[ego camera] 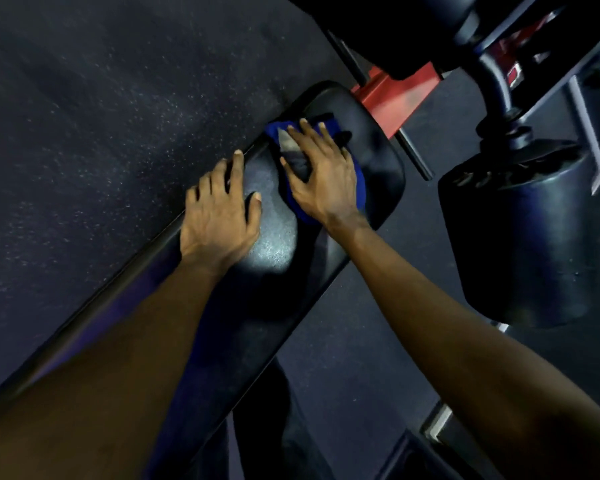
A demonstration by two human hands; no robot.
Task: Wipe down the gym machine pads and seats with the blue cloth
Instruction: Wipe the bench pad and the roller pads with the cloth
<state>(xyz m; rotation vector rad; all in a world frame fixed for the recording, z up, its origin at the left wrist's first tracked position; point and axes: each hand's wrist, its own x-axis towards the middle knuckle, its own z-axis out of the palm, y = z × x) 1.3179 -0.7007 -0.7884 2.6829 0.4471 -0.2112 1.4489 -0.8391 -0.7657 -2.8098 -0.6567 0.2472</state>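
A long black padded bench runs diagonally from lower left to upper middle. Near its far end lies the blue cloth, with my right hand pressing flat on it, fingers spread and straight. My left hand rests flat on the pad just left of the cloth, its fingertips reaching the pad's left edge. Most of the cloth is hidden under my right hand.
A red metal frame piece joins the bench's far end. A black cylindrical roller pad stands on the right, with dark machine parts above it. Dark speckled rubber floor fills the left side.
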